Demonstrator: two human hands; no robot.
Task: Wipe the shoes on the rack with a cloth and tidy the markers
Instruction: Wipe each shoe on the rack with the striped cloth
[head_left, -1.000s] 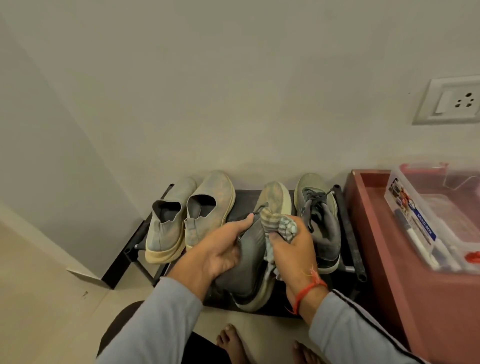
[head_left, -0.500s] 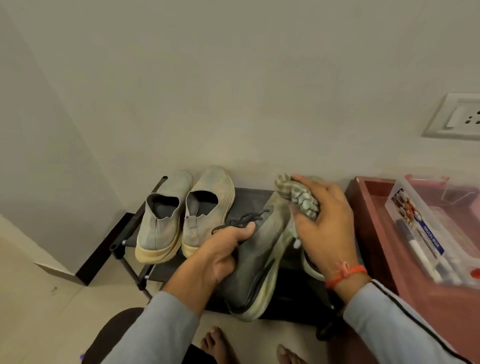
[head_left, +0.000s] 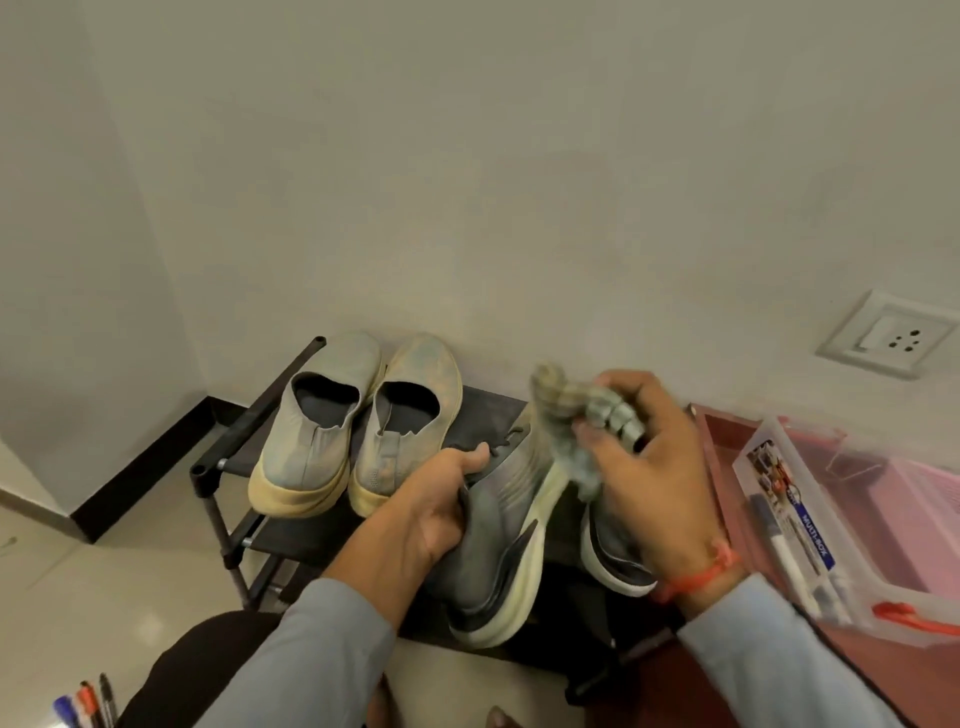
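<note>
My left hand (head_left: 436, 499) grips a grey lace-up shoe (head_left: 498, 545) by its collar, tilted on its side above the black rack (head_left: 249, 415). My right hand (head_left: 649, 467) holds a bunched checked cloth (head_left: 571, 415) against the shoe's toe end. The shoe's mate (head_left: 618, 551) stands on the rack under my right hand, mostly hidden. A pair of pale slip-on shoes (head_left: 358, 426) sits on the rack's left side. Several markers (head_left: 85, 704) lie on the floor at the bottom left.
A reddish-brown table (head_left: 727, 447) stands right of the rack. On it sits a clear plastic box (head_left: 841, 525) with a marker inside and an orange latch. A wall socket (head_left: 888, 335) is above it. My bare feet are below the rack.
My right hand with the cloth went from the shoe's middle up to its toe end. The view shifted, bringing the floor markers into sight.
</note>
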